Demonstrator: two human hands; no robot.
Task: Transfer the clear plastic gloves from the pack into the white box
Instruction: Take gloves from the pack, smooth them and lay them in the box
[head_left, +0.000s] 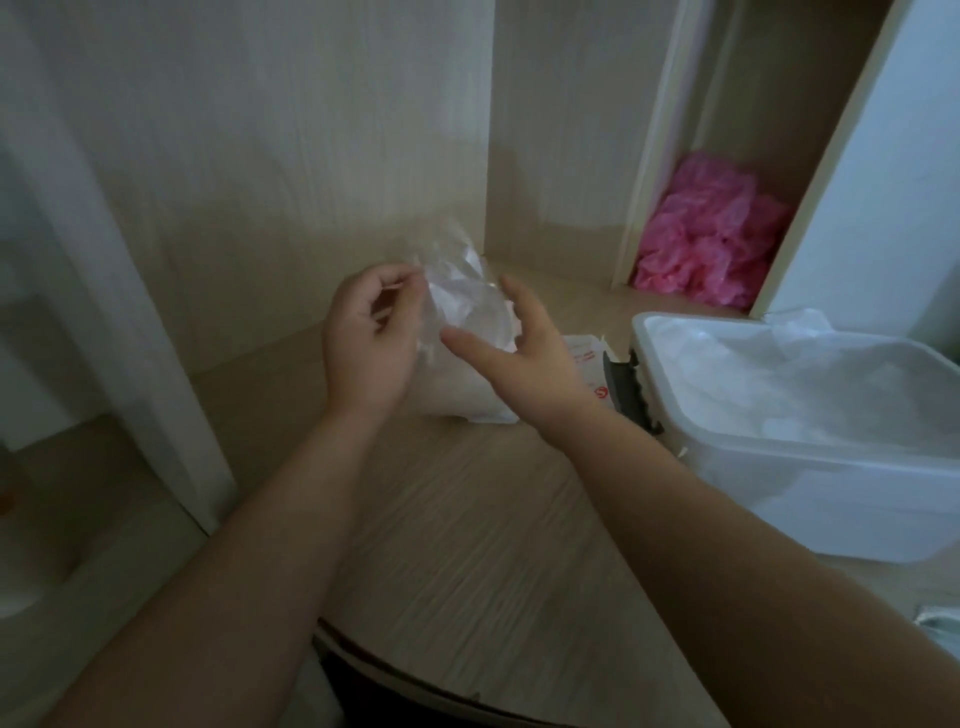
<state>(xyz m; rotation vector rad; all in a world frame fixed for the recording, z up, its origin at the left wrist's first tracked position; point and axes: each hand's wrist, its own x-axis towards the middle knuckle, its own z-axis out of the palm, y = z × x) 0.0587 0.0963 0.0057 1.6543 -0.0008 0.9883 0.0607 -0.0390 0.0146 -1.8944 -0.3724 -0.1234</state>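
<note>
Left hand (371, 338) pinching clear glove (460, 291), right hand (524, 358) spread wide, pack (586, 359) red print unreadable

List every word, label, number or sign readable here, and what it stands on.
No text reads clearly.
Red print on the white end of the pack: too blurred to read.
Small red round sign below it: looks like a crossed circle, no wording legible.
White box: no print visible.

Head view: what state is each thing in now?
clear gloves, crumpled, held above the pack.
pack, lying on the table.
white box, open, clear plastic inside.
left hand, pinches the gloves.
right hand, open, fingers spread beside the gloves.
pink plastic, bunched up.
</note>
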